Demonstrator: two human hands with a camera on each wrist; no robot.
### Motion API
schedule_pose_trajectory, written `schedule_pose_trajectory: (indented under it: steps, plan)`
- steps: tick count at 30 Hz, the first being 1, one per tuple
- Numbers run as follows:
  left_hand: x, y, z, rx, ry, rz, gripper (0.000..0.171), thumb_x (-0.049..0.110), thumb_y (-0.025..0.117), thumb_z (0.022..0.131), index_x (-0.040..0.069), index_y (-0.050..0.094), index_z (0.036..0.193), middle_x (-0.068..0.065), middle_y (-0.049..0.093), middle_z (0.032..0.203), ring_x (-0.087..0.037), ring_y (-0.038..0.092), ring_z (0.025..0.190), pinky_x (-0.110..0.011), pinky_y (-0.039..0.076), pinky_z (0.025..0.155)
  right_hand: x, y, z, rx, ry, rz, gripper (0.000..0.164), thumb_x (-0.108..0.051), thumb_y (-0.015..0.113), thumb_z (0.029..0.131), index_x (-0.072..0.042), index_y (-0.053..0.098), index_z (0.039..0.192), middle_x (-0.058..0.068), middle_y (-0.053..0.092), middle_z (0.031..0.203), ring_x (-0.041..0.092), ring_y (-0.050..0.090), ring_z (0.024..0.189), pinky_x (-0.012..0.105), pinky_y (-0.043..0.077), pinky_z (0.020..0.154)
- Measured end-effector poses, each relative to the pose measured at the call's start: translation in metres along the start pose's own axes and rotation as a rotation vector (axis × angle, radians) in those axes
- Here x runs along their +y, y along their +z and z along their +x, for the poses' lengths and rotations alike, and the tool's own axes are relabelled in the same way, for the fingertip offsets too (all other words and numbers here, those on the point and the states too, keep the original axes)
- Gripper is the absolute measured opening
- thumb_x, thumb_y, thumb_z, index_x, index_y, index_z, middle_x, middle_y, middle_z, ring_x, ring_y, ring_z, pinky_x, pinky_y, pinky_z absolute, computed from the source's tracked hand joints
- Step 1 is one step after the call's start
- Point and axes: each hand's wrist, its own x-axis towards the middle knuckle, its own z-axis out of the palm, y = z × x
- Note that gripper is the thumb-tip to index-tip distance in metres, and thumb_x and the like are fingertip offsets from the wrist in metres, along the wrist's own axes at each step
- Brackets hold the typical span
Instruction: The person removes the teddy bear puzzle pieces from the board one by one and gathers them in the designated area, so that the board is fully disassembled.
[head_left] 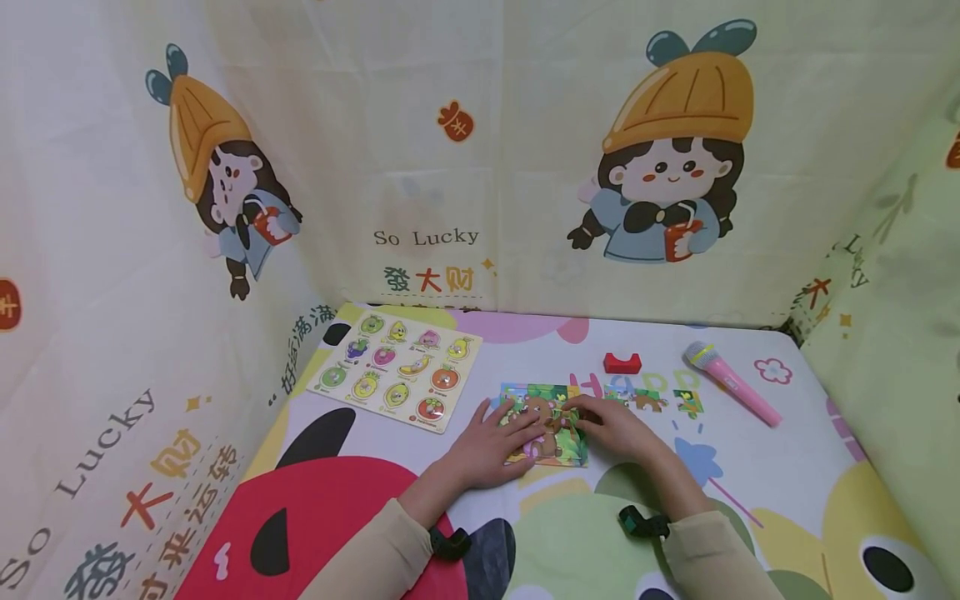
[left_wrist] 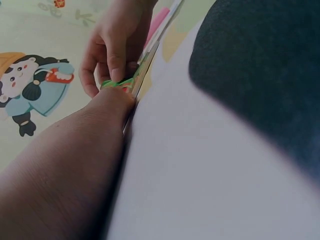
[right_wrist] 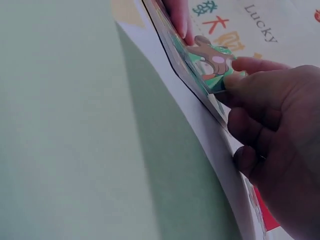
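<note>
A jigsaw puzzle with a brown bear on green (head_left: 572, 454) lies on the table in the head view. My left hand (head_left: 487, 447) rests on its left part, fingers spread and fairly straight over the picture. Over the puzzle's right side, my right hand (head_left: 617, 427) pinches a puzzle piece (right_wrist: 214, 62) between thumb and index finger. In the right wrist view this piece, brown and green, is tilted up from the board, and the other fingers are curled below it. The left wrist view shows the right hand (left_wrist: 120, 45) beyond the left one, its fingertips at a green edge.
Loose puzzle pieces (head_left: 648, 402) lie in a row right of the puzzle. Behind them is a red block with a notch (head_left: 622, 364). A pink toy microphone (head_left: 738, 392) lies farther right, and a fruit picture board (head_left: 411, 389) at the back left. Printed cloth walls (head_left: 532, 283) enclose the table.
</note>
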Motion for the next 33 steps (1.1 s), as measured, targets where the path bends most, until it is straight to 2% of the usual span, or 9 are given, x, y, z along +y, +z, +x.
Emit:
schedule_pose_trajectory:
  steps: [5,9,15,21,26,29,33]
  plan:
    - [-0.0003,-0.0013,-0.0005,0.007,0.005,-0.008,0.057,0.064,0.025,0.100,0.046,0.023,0.154,0.017,0.019,0.164,-0.029,0.019,0.153,-0.065,0.014,0.118,0.0021,0.0026,-0.0017,0.041,-0.034,0.050,0.026,-0.017,0.067,0.094,-0.030,0.065,0.116,-0.011,0.061,0.091,0.009,0.053,0.081,0.028,0.048,0.075]
    - [0.0001,-0.0034,-0.0009,0.007,0.007,-0.008,0.057,0.064,0.026,0.100,0.046,0.024,0.154,0.016,0.020,0.164,-0.029,0.020,0.153,-0.066,0.015,0.118,0.0030,0.0052,-0.0019,0.055,0.014,0.110,0.020,-0.018,0.066,0.095,-0.030,0.064,0.110,-0.009,0.061,0.091,0.011,0.054,0.082,0.027,0.048,0.075]
    - [0.0000,-0.0036,-0.0011,0.007,0.006,0.001,0.058,0.064,0.027,0.100,0.046,0.024,0.155,0.016,0.021,0.164,-0.029,0.021,0.152,-0.065,0.016,0.118,0.0040,0.0058,-0.0034,0.117,0.083,0.158,0.015,-0.016,0.066,0.094,-0.025,0.060,0.103,-0.006,0.061,0.091,0.015,0.053,0.083,0.027,0.046,0.073]
    - [0.0007,-0.0025,-0.0002,-0.003,-0.004,-0.010,0.057,0.064,0.029,0.100,0.046,0.024,0.154,0.017,0.020,0.164,-0.028,0.018,0.153,-0.065,0.013,0.119,0.0041,0.0020,-0.0032,0.094,0.111,0.214,0.020,-0.021,0.067,0.095,-0.026,0.060,0.112,-0.003,0.060,0.085,0.017,0.055,0.077,0.027,0.047,0.067]
    - [0.0012,-0.0022,0.0002,-0.006,-0.009,-0.025,0.058,0.064,0.029,0.100,0.047,0.023,0.154,0.017,0.019,0.164,-0.028,0.017,0.153,-0.065,0.012,0.119,0.0039,0.0017,-0.0017,0.075,0.115,0.131,0.022,-0.021,0.064,0.096,-0.028,0.064,0.117,-0.003,0.062,0.093,0.016,0.053,0.081,0.030,0.046,0.072]
    - [0.0017,-0.0035,-0.0003,0.004,-0.004,-0.023,0.058,0.063,0.029,0.100,0.046,0.024,0.154,0.017,0.021,0.164,-0.029,0.019,0.153,-0.065,0.013,0.118,0.0030,0.0024,0.0001,0.047,0.073,0.075,0.025,-0.021,0.065,0.095,-0.025,0.066,0.120,-0.004,0.062,0.094,0.014,0.052,0.082,0.030,0.046,0.073]
    - [0.0024,-0.0052,-0.0009,0.006,-0.003,-0.026,0.058,0.063,0.031,0.100,0.046,0.024,0.154,0.016,0.022,0.164,-0.029,0.020,0.153,-0.065,0.014,0.118,0.0027,0.0025,0.0002,0.011,0.006,0.046,0.038,-0.026,0.072,0.090,-0.019,0.063,0.126,-0.005,0.057,0.088,0.011,0.049,0.078,0.027,0.042,0.068]
